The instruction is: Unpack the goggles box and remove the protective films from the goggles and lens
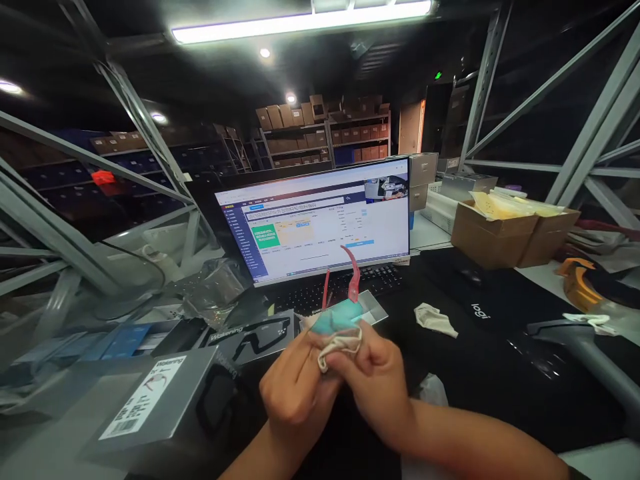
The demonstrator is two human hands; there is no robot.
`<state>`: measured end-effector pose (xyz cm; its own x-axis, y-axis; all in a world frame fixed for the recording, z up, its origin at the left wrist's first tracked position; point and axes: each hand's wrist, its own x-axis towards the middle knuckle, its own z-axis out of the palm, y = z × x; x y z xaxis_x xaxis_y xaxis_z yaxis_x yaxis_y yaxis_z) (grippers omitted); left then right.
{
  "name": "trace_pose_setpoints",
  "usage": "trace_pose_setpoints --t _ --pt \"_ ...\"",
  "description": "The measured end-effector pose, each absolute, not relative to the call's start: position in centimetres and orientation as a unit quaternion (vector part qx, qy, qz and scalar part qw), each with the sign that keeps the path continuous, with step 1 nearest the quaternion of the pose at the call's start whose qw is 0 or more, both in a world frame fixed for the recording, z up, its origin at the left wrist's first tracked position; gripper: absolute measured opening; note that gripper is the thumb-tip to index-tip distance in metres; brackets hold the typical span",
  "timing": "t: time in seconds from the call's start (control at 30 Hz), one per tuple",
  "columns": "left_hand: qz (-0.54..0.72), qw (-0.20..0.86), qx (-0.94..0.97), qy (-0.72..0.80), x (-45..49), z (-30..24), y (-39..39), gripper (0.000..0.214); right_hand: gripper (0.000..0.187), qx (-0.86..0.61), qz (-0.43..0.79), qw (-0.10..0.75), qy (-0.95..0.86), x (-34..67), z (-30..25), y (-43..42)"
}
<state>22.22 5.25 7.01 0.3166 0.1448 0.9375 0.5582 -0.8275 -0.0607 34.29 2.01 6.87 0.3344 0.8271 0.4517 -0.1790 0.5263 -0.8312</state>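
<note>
My left hand and my right hand meet in front of me, both closed around a pair of glasses with teal lenses and thin red arms that stick up toward the monitor. A beige cloth is pinched between my fingers against the lenses. The hands hover above a black desk mat, just in front of the keyboard.
A lit monitor stands behind the keyboard. Grey glasses boxes and a labelled one lie at left among plastic bags. A crumpled cloth, cardboard boxes and an orange item sit at right. Metal shelf struts frame both sides.
</note>
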Motion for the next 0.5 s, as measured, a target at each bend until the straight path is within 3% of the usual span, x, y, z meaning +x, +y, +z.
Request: trace_pose_setpoints --t 0.23,0.33,0.4,0.5 --pt "-0.51 0.185 -0.822 -0.172 22.1 7.2 6.3 0.021 0.066 -0.265 0.54 0.725 -0.335 38.5 10.8 2.8" --pt "-0.504 0.154 -0.829 -0.189 22.2 7.8 6.5 0.012 0.063 -0.271 0.555 0.694 -0.37 39.6 11.0 3.7" --pt "-0.505 0.131 -0.829 -0.203 22.1 8.4 6.6 0.009 0.061 -0.302 0.544 0.649 -0.438 41.0 11.2 4.0" --pt "-0.498 0.098 -0.84 -0.194 21.4 9.4 6.7 0.011 0.062 -0.395 0.487 0.513 -0.586 45.0 12.1 3.2"
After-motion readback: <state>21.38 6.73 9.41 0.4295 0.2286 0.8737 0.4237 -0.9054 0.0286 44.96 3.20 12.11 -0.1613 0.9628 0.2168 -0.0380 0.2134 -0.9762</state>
